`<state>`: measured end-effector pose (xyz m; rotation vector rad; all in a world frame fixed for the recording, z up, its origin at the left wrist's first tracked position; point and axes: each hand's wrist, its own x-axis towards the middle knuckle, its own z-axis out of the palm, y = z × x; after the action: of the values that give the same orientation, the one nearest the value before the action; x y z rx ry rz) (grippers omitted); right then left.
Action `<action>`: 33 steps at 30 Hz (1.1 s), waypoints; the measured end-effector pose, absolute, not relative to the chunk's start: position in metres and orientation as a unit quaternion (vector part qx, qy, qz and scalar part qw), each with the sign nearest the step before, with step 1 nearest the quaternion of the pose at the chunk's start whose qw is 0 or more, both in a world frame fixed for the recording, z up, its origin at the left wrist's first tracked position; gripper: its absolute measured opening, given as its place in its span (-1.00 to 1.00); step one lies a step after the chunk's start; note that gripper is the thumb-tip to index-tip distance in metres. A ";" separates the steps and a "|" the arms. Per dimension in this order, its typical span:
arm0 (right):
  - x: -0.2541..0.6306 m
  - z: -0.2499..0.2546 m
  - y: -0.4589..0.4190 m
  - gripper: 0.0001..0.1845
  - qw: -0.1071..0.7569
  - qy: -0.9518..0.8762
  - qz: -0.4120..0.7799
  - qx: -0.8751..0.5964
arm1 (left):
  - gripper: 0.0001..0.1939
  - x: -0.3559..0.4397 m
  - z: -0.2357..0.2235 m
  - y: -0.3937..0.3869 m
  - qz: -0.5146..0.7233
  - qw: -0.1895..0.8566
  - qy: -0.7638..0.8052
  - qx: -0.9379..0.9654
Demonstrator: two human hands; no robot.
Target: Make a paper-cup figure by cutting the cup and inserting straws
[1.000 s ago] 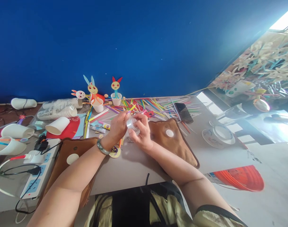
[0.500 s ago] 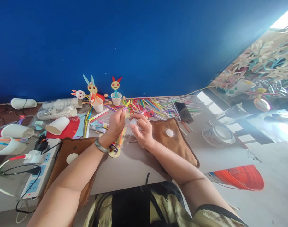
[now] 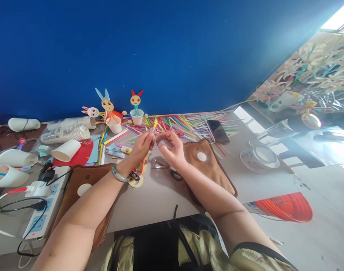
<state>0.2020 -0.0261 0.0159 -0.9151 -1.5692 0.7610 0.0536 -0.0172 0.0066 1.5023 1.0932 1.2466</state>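
Note:
My left hand [image 3: 143, 145] is closed in a pinch on a thin yellow-and-purple strip [image 3: 154, 126], whose yellow end points up and away from me. Close beside it on the right, my right hand [image 3: 172, 147] has its fingers curled round a clear, roundish thing [image 3: 165, 143] that looks like a roll of tape, mostly hidden. The fingertips of both hands nearly meet. Below them lie a shiny metal tool [image 3: 159, 163] and a dark loop-shaped handle [image 3: 176, 175], partly covered by my right wrist. A flat pale-yellow cut-out figure [image 3: 136, 181] with an orange strip lies under my left wrist.
Rabbit-faced figures stand in paper cups [image 3: 137, 117] along the blue wall [image 3: 172, 56]. Coloured sticks [image 3: 188, 126] and a phone [image 3: 218, 131] lie behind my hands. Brown cushions [image 3: 208, 165] flank the work area. Left are a power strip [image 3: 42, 216] and stacked cups [image 3: 66, 134].
My right hand has turned and moved up and closer to my left fingertips, uncovering the dark handle. The strip in my left hand now stands more upright. The view has shifted slightly.

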 end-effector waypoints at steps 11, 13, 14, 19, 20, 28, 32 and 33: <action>0.209 0.022 -0.021 -0.73 0.533 -0.674 0.259 -0.440 | -0.62 0.058 -0.004 -0.012 0.500 0.508 0.408 0.571; 0.211 0.020 -0.019 -0.74 0.521 -0.692 0.229 -0.443 | -0.64 0.059 -0.005 -0.012 0.505 0.520 0.401 0.561; 0.212 0.020 -0.017 -0.75 0.515 -0.702 0.213 -0.444 | -0.65 0.059 -0.005 -0.012 0.507 0.522 0.398 0.559; 0.216 0.020 -0.015 -0.80 0.467 -0.740 0.148 -0.461 | -0.67 0.060 -0.006 -0.013 0.499 0.501 0.409 0.577; 0.216 0.021 -0.015 -0.81 0.459 -0.745 0.142 -0.463 | -0.67 0.060 -0.006 -0.013 0.496 0.497 0.412 0.581; 0.218 0.027 -0.017 -0.90 0.462 -0.755 0.119 -0.451 | -0.68 0.062 -0.007 -0.014 0.496 0.493 0.416 0.581; 0.218 0.027 -0.014 -0.92 0.473 -0.746 0.121 -0.452 | -0.69 0.064 -0.002 -0.017 0.498 0.515 0.405 0.569; 0.218 0.028 -0.013 -0.92 0.474 -0.745 0.125 -0.452 | -0.69 0.065 -0.001 -0.017 0.499 0.521 0.400 0.566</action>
<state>0.2184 -0.0135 0.0275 -1.1057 -1.8219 0.3063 0.0647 -0.0173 -0.0008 1.3557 0.9588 1.1949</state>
